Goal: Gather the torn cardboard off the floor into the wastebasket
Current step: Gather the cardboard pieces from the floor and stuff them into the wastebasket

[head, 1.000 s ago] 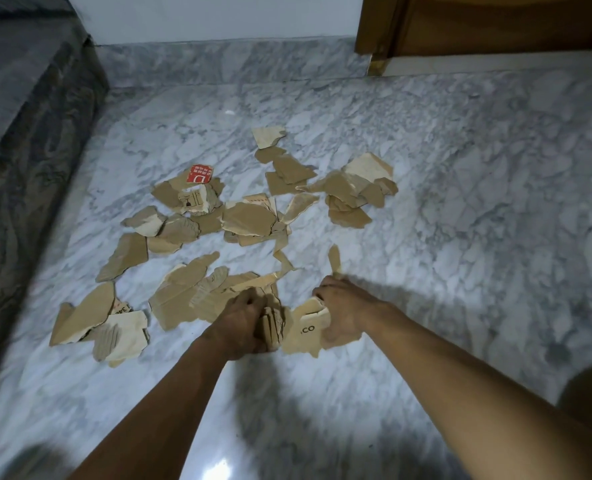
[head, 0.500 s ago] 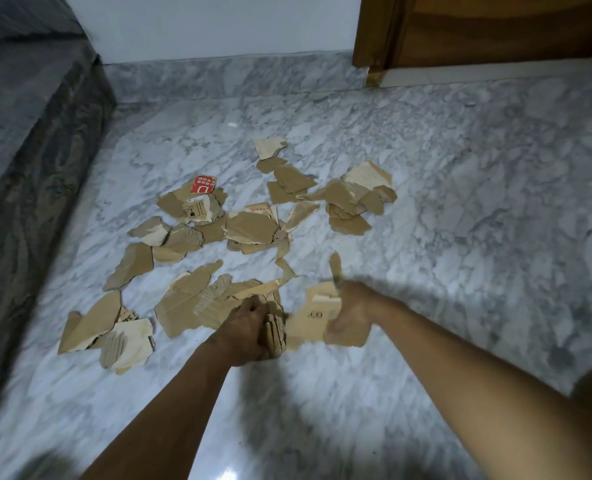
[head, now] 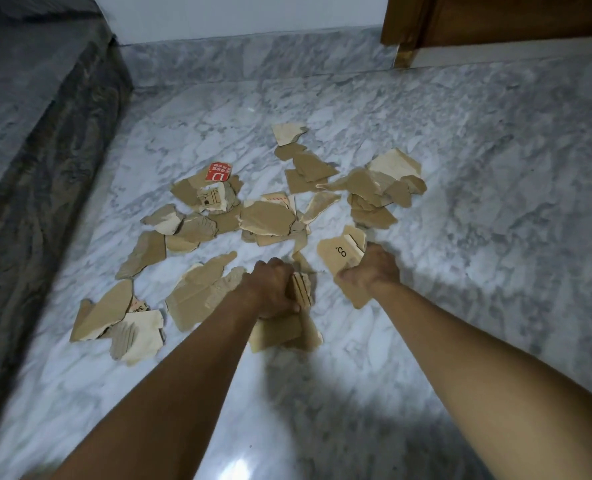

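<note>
Left grip [head: 275, 289] clamps ragged cardboard stack [head: 301, 289]; right grip [head: 370, 271] clamps 1 piece [head: 341, 252] (printed "CO").

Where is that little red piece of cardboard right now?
The red piece lies on the marble floor, at the far left edge of the scattered cardboard, resting on a brown scrap just beyond a printed white scrap.

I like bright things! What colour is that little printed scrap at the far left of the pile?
Red scrap with white markings, seen in the head view.
</note>
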Demonstrator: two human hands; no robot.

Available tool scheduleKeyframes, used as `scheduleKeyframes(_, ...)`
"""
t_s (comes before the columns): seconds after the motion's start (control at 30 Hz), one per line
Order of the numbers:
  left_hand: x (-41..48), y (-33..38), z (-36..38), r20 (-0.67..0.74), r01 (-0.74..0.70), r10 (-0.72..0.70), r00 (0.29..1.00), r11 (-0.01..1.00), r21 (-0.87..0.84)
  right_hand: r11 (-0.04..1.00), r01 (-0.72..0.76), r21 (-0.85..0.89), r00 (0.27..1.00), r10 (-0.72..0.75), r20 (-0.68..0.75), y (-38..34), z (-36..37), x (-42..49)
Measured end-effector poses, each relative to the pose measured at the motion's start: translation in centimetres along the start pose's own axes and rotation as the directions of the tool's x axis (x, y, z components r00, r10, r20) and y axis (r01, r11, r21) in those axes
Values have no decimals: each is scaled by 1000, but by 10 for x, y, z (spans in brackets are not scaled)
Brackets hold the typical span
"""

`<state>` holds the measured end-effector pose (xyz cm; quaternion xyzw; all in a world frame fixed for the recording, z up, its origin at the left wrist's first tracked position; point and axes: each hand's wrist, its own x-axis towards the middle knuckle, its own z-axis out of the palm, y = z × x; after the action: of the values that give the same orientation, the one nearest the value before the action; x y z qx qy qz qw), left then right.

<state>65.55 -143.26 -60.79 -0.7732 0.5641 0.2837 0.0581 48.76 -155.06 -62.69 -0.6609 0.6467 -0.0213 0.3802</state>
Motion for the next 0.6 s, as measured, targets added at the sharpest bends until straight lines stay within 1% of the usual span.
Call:
scheduleKeyframes(0.1, 3, 9, 12, -87, 33, -34, 996, 999, -10, 999, 53, -2, 998, -53, -34, 3, 5, 0)
scheduleKeyframes(0.2, -2, 12, 13, -173, -7, 1, 985, 999, -37, 994, 108, -20, 993, -109, -44, 4, 5, -6)
scheduleKeyframes(0.3, -13, 9, 7, -182, -71, 30, 983, 972, -222, 985, 151, -86, 987, -155, -48, 3, 6, -9)
scheduleKeyframes(0.37, -23, 6, -3, -202, -102, 25, 979, 919, -381, 974, 170, -152, 983, -177, -36, 2, 5, -11)
scheduleKeyframes(0.47, -37, 0, -24, -268, -142, -26, 963, 795, -590, 965, 182, -187, 982, -189, -18, 0, 2, -14)
scheduleKeyframes(0.53, -45, -9, -36, -295, -153, -75, 953, 719, -678, 957, 199, -210, 979, -205, -5, -2, -1, -18)
scheduleKeyframes(0.6, -54, -23, -45, -298, -149, -112, 948, 670, -727, 951, 217, -222, 975, -220, 10, -3, -2, -22)
